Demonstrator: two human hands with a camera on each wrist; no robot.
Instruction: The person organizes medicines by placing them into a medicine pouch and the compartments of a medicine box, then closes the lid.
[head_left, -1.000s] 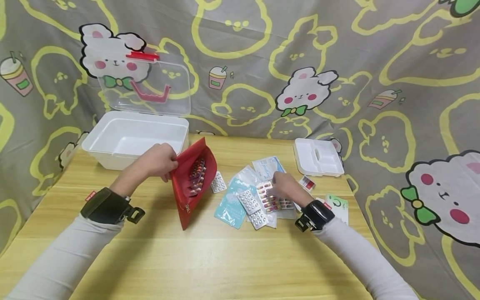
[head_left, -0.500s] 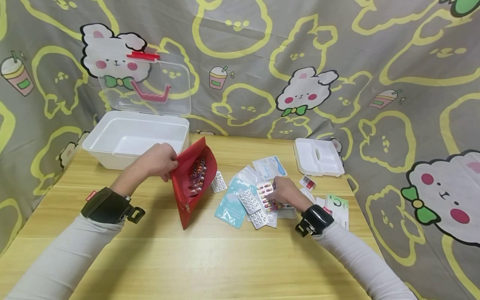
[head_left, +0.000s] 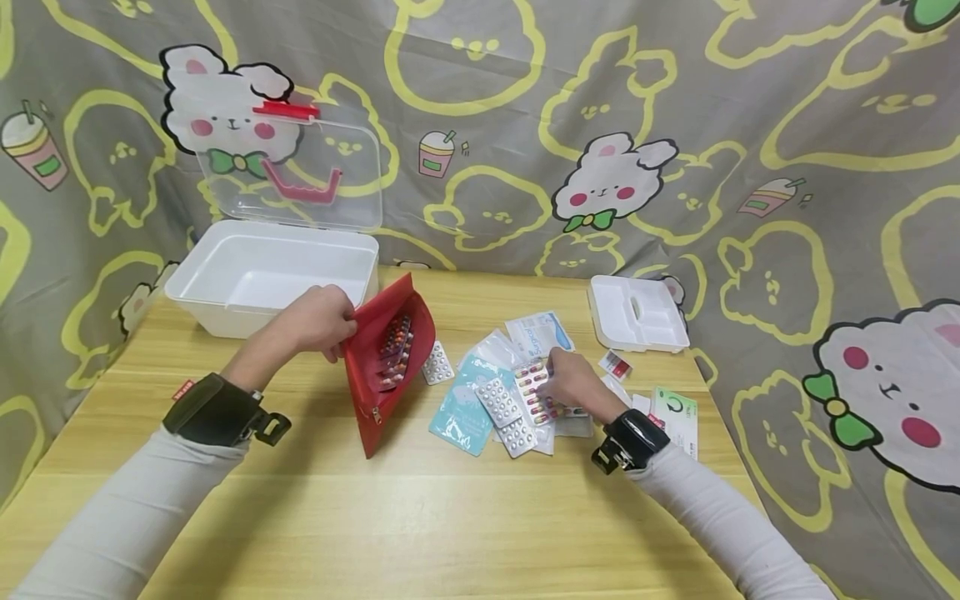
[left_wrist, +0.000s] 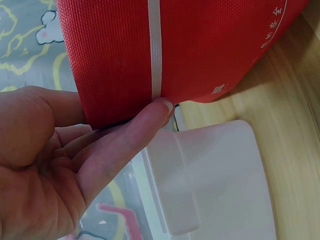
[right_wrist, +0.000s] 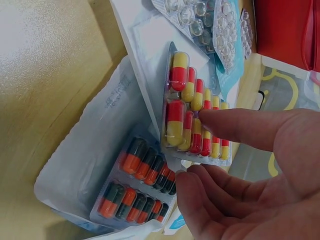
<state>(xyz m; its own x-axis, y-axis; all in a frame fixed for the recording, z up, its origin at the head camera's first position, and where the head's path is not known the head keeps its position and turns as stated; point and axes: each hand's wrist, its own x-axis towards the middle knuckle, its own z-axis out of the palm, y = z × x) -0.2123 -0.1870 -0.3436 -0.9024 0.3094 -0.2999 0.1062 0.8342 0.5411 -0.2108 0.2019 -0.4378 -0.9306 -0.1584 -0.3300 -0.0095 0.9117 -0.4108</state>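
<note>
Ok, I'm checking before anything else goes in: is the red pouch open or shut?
Open: the red pouch gapes in the head view, capsule packs visible inside.

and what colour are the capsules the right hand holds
Red and yellow capsules, best in the right wrist view.

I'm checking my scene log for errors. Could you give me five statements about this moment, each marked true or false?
1. The left hand grips the red pouch. True.
2. The clear lid is closed over the white box. False: the clear lid stands open behind the white box.
3. The right hand holds a red-and-yellow capsule pack. True.
4. The red pouch is closed. False: it gapes open, with capsule packs inside.
5. The divided tray lies right of the pouch. True.
</note>
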